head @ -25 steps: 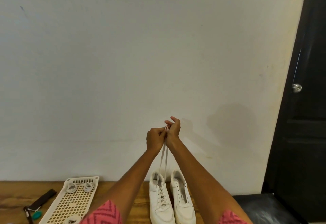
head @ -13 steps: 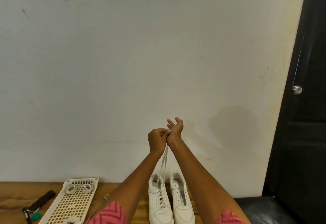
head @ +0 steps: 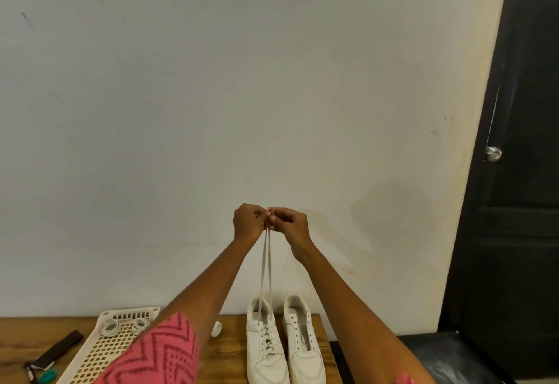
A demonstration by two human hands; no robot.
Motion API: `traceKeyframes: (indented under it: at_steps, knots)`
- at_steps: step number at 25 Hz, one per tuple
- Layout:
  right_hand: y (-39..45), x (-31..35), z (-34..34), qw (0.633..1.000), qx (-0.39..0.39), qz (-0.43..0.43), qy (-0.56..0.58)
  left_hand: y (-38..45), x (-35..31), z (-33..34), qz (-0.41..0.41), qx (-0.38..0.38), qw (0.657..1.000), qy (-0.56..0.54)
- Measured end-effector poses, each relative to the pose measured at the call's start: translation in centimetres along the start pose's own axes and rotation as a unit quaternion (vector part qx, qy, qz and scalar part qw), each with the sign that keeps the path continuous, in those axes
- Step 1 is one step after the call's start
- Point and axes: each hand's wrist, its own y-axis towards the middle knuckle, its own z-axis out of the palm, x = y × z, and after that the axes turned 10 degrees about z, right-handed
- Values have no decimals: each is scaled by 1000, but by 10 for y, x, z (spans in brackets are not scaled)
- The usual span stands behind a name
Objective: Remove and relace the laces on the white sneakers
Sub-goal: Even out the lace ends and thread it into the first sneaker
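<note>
While we held both lace ends [head: 267, 258] aloft, our left hand [head: 248, 222] and right hand [head: 289, 224] met knuckle to knuckle, each pinching the lace tips between curled fingers. From the hands, the two strands ran almost straight down and slightly toward us, their long axis near vertical, converging on the top eyelets of the left sneaker [head: 263, 342]. That sneaker stood directly below the hands on the bench [head: 230, 350], toe toward us, its lace crossing the lower eyelets. We judged that the next move turned on this vertical line: lowering the hands would slacken the strands, and the left hand sat marginally nearer the laced shoe. The right sneaker [head: 303, 340] stood just beside it, below the right forearm, its eyelets bare. Below and to the left of the hands lay a perforated tray [head: 99, 350], partly covered by our pink sleeve [head: 160, 353]. The lace tips themselves were hidden inside the fingers, and we could not tell whether a knot was being formed. Both toes were cut off at the frame edge.
</note>
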Motion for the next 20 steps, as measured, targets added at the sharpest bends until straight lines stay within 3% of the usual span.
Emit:
traceKeyframes:
  at_steps: [20]
  knots:
    - [14,17,8,994,-110,-8,18,29,-21,-1,-10,10,999,-47]
